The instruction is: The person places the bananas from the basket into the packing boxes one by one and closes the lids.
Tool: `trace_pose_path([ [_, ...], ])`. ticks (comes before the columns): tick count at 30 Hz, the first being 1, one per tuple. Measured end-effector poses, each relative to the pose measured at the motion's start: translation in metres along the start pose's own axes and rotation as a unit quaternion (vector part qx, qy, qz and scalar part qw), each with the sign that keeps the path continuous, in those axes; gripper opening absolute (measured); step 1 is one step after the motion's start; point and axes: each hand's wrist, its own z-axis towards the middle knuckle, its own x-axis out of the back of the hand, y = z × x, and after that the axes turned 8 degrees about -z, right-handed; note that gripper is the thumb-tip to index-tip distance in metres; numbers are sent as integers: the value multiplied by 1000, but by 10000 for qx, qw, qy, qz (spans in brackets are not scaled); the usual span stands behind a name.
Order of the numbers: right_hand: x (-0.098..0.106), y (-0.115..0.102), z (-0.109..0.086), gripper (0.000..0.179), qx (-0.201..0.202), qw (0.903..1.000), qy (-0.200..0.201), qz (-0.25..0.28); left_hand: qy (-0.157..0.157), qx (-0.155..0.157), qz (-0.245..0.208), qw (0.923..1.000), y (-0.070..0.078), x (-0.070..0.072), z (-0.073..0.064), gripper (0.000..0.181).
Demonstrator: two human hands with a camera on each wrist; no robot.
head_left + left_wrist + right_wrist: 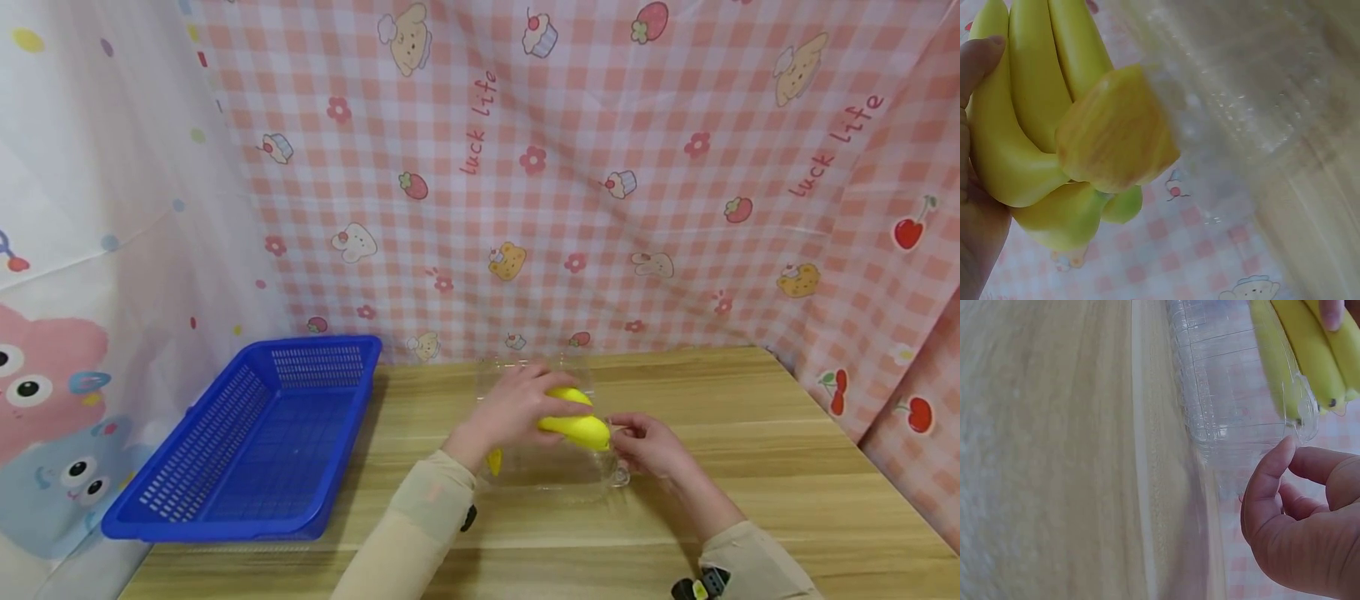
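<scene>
My left hand (521, 408) grips a bunch of yellow bananas (577, 429) from above, over a clear plastic clamshell box (547, 483) on the table. In the left wrist view, the thumb lies along one banana, and the brownish-yellow crown (1119, 131) of the bunch faces the camera. The right hand (652, 450) is at the box's right side. Its thumb and fingertip meet at the edge of a rim tab (1307, 415), appearing to pinch it. Through the clear wall (1229, 381) in the right wrist view, part of the bananas shows.
A blue plastic basket (330, 500) with slotted sides stands on the left of the wooden table (720, 417). Behind the table hangs a pink checked cloth (570, 208), and a white patterned curtain (135, 208) hangs at the left.
</scene>
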Motion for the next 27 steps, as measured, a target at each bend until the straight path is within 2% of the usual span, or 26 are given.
trace_pose_path([
  [6, 0, 1, -1, 47, 88, 9999, -89, 43, -300, 116, 13, 9995, -1, -10, 0, 51],
  [12, 0, 0, 0, 45, -11, 10000, -6, -22, -436, 192, -16, 9989, 0, -16, -2, 49],
  [27, 2, 0, 0, 44, 78, 9998, -95, -153, -826, 282, -116, 9961, 1, -29, -3, 49],
])
